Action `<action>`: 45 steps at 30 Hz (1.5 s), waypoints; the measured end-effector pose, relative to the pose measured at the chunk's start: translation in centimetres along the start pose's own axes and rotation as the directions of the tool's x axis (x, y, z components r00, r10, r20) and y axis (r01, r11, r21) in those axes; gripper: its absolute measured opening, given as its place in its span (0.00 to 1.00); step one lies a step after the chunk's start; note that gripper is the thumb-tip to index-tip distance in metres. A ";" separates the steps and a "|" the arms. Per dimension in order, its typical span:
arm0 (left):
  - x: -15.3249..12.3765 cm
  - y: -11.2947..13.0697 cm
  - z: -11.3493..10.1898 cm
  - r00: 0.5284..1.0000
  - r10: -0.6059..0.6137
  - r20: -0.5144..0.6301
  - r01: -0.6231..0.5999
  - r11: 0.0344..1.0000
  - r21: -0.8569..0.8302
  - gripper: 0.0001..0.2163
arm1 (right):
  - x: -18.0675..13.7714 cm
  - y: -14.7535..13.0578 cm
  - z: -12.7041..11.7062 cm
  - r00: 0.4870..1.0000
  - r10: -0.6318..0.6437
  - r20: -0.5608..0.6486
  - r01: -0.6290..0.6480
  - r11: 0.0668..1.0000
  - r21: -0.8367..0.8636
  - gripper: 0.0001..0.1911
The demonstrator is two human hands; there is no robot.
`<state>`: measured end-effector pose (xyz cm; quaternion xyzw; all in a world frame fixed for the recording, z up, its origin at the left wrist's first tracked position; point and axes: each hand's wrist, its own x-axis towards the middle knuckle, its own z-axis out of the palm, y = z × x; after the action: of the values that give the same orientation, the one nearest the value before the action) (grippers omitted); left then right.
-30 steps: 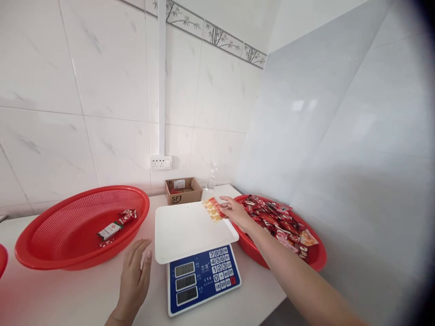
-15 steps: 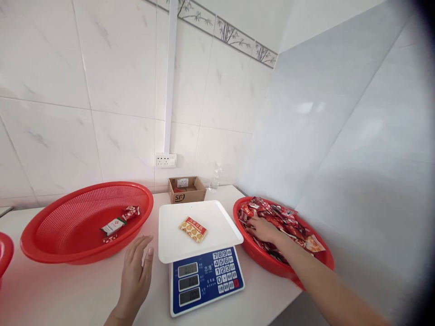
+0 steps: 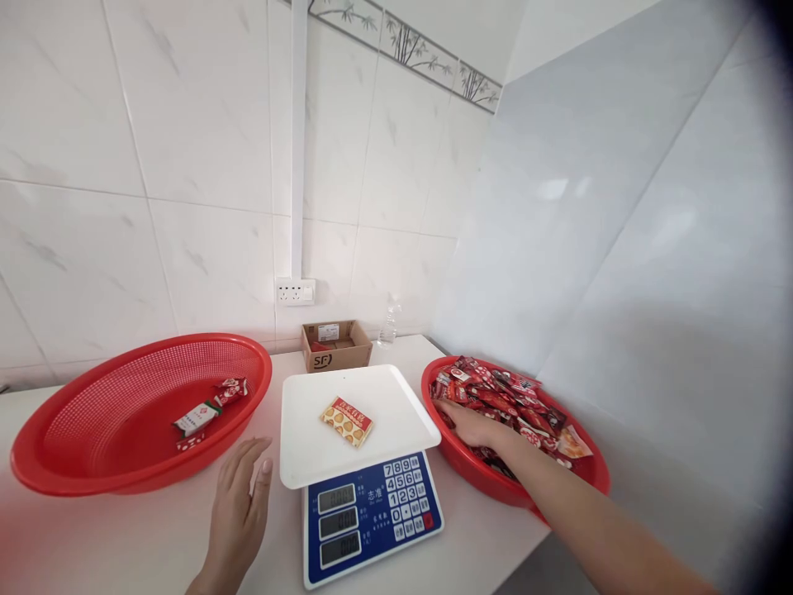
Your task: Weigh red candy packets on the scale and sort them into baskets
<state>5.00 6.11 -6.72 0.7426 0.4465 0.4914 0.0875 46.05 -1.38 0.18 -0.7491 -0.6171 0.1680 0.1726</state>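
Note:
A blue digital scale [image 3: 372, 516] with a white weighing tray [image 3: 310, 446] stands in the middle of the white counter. One orange and red snack packet [image 3: 347, 421] lies flat on the tray. My right hand [image 3: 469, 426] reaches into the red basket [image 3: 561, 496] on the right, fingers down among several red snack packets [image 3: 501, 397]; what they grip is hidden. My left hand [image 3: 239, 512] rests flat on the counter left of the scale, fingers stretched, holding nothing.
A large red mesh basket [image 3: 92, 471] on the left holds a few packets [image 3: 198, 417]. A small cardboard box [image 3: 334, 347] and a clear bottle [image 3: 388, 324] stand by the tiled back wall, under a socket [image 3: 295, 291]. A wall closes the right side.
My right hand put the orange packet on the scale tray, let go, and moved right into the packet-filled basket. My left hand stayed on the counter.

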 end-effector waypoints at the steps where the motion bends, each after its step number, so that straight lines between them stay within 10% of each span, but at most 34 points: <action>1: 0.0 0.0 0.0 1.000 -0.001 0.000 0.001 1.000 -0.002 0.17 | 0.0 -0.3 0.1 1.000 0.012 0.027 -0.012 1.000 0.000 0.27; 18: 0.2 -0.2 0.0 0.999 -0.021 0.029 0.021 1.000 0.000 0.18 | -1.5 -0.4 -1.4 0.989 0.066 0.129 -0.060 0.997 -0.055 0.13; 27: 0.3 -0.2 -0.1 0.999 -0.013 0.029 0.013 1.000 -0.007 0.17 | -1.3 -0.3 1.0 0.981 0.144 -0.128 -0.161 0.978 -0.134 0.05; 37: 0.4 0.1 -0.2 0.999 -0.028 0.040 0.028 0.999 -0.017 0.18 | -1.7 3.5 -5.7 0.917 0.184 -0.353 -0.263 0.946 -0.188 0.09; 45: 0.4 0.1 0.1 0.998 -0.017 0.066 0.018 1.000 -0.017 0.18 | -2.1 6.4 -5.9 0.870 0.223 -0.440 -0.294 0.950 -0.101 0.07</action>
<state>5.20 6.37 -6.48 0.7538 0.4455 0.4696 0.1130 53.94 -4.92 2.48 -0.8551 -0.4706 -0.0283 0.2157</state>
